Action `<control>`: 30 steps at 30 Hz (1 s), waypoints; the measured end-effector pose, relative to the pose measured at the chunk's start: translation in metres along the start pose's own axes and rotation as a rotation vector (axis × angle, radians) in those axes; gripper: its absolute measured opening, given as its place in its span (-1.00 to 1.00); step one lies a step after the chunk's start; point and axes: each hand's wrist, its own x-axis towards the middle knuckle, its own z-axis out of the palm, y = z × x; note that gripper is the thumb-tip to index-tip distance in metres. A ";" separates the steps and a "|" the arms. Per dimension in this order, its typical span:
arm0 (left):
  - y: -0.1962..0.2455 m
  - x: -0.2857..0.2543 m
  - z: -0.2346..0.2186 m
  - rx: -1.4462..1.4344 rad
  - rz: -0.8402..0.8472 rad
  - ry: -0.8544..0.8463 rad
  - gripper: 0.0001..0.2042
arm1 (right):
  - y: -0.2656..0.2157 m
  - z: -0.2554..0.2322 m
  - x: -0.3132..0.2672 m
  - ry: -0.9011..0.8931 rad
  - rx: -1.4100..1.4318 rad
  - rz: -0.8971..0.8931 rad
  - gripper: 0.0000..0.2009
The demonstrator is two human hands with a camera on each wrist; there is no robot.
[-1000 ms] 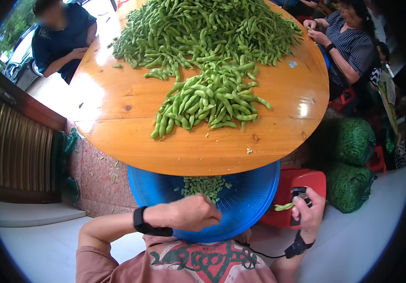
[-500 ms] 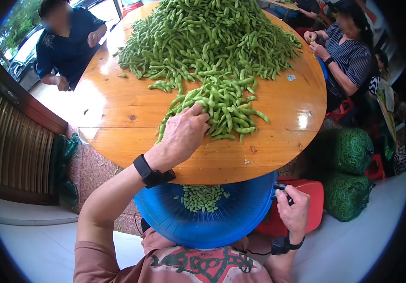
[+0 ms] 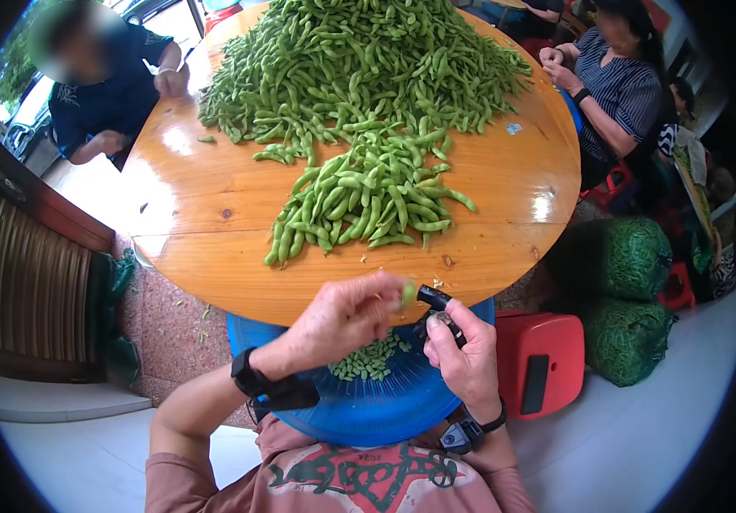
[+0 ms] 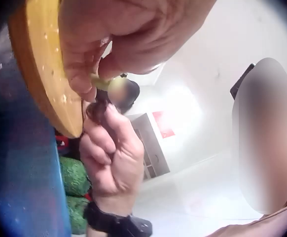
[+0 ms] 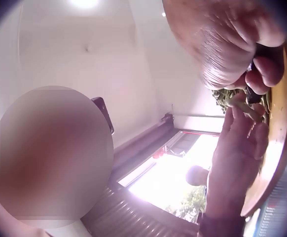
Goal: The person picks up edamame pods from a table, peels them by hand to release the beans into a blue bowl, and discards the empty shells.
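My left hand (image 3: 338,321) pinches a green soybean pod (image 3: 408,295) above the table's near edge. In the left wrist view the pod (image 4: 101,83) shows between thumb and fingers. Close beside it, my right hand (image 3: 468,359) has its fingers curled round a small black tool (image 3: 434,297), whose tip is right at the pod; the tool's exact kind cannot be told. The right wrist view has the pod (image 5: 244,108) just under the tool. Below both hands a blue basin (image 3: 342,423) holds shelled beans (image 3: 368,363), partly hidden by the left hand.
A small heap of pods (image 3: 359,205) lies on the wooden table (image 3: 505,222), before a tall pile of pods (image 3: 368,68). At right stand a red stool (image 3: 556,359) and stuffed green net sacks (image 3: 633,342). One person (image 3: 103,103) is at left, another (image 3: 616,94) at right.
The left hand went from above the basin to the small heap, then came back holding a pod. The right hand moved left from beside the basin to meet it; its earlier pod is gone.
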 end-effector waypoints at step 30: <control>-0.061 -0.045 0.027 -1.030 -0.096 -0.287 -0.74 | 0.032 -0.012 -0.017 -0.437 0.656 0.310 -0.85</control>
